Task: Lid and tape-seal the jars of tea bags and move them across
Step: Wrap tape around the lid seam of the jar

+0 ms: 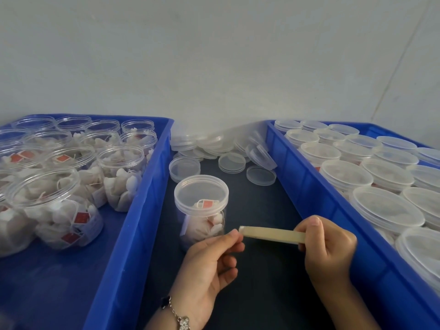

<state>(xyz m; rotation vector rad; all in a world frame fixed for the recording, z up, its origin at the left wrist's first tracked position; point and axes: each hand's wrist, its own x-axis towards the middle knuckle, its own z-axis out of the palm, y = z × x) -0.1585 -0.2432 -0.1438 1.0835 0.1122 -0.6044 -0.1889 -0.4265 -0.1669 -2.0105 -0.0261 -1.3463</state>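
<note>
The left crate runs off the left and bottom edges, so the jars nearest that side are only partly seen. The right crate is cut by the right edge, and its lidded jars show little below their tops, each hiding the next. The right hand covers the far end of the pale tape strip; whether a roll sits in that grip cannot be told. The left hand hides the lower front of the lidded jar on the counter. The heap of loose lids by the wall blurs together, too indistinct to count. Both forearms leave the bottom edge.
</note>
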